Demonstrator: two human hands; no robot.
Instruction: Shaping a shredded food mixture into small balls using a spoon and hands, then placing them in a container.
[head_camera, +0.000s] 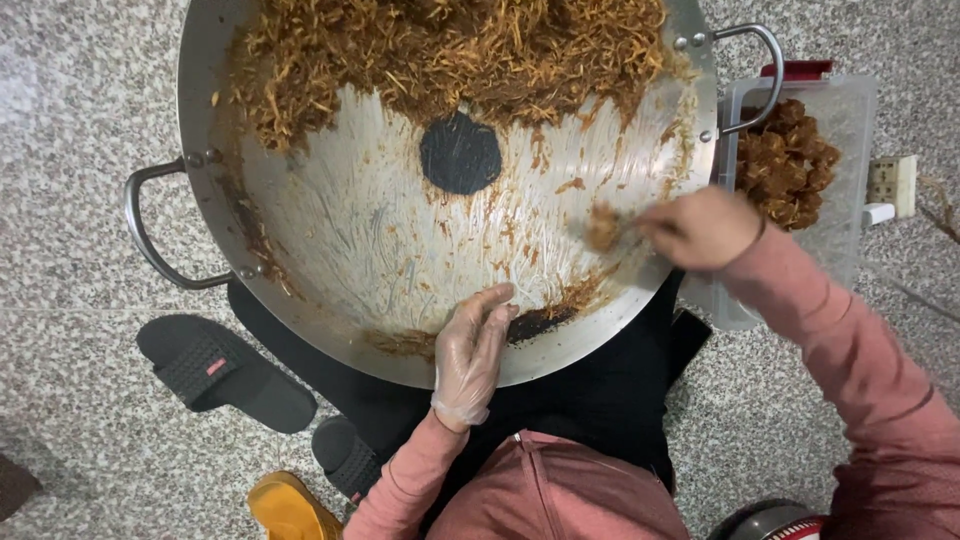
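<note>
1. Nearest you, a yellow object (285, 508) and black sandals (225, 372) lie on the speckled stone floor (80, 250) beside your lap.
2. Your left hand (470, 355), in a clear plastic glove, rests on the near rim of the big steel wok (380, 250), fingers loosely together and holding nothing.
3. Your right hand (700, 228) is curled shut around a clump of the brown shredded mixture (603, 227), low inside the wok at its right side.
4. Further off, the bulk of the shredded mixture (450, 50) is heaped across the wok's far half.
5. Right of the wok, a clear plastic container (850, 130) holds shaped brown lumps (785, 160).
</note>
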